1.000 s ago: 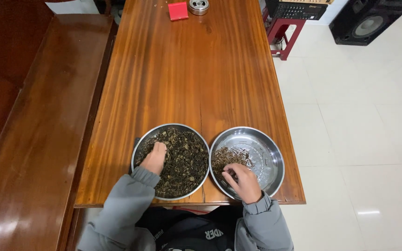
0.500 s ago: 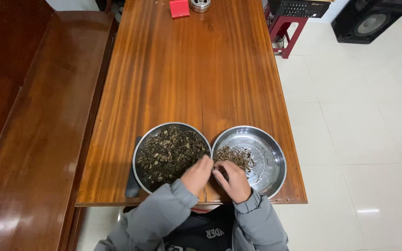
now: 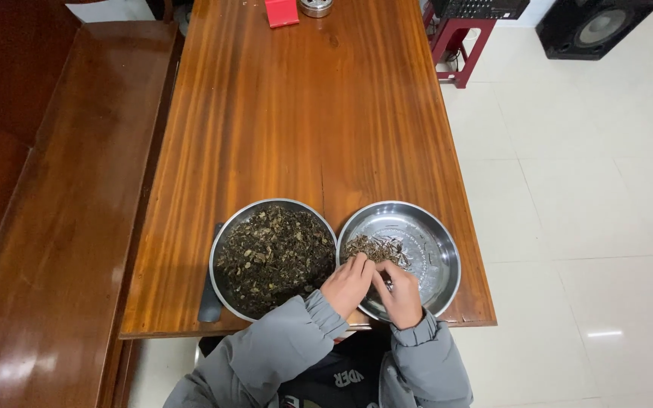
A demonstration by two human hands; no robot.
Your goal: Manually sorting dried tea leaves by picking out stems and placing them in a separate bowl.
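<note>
— Both hands have shifted right since the earlier frame: the left hand point(image 3: 348, 285) has left the leaf-filled pan and now sits over the right-hand pan, against the right hand point(image 3: 398, 295).

— Where do they sit now?

— At the lower middle of the frame, over the near-left part of the shiny steel pan point(image 3: 440, 249), touching each other. Their fingers are curled narrow and pinched together at the small heap of dry stems point(image 3: 376, 247); whether a stem is actually held between them cannot be told.

— And the other pan?

— The left steel pan point(image 3: 224, 240) lies just beside it, rims nearly touching, heaped with dark dried leaves point(image 3: 273, 257). A dark flat object point(image 3: 210, 302) pokes out at its left edge.

— Anything else on the wooden surface point(image 3: 304, 113)?

— A red box point(image 3: 281, 12) and a round metal tin point(image 3: 316, 7) at the top edge of the frame, well apart from the pans.
</note>
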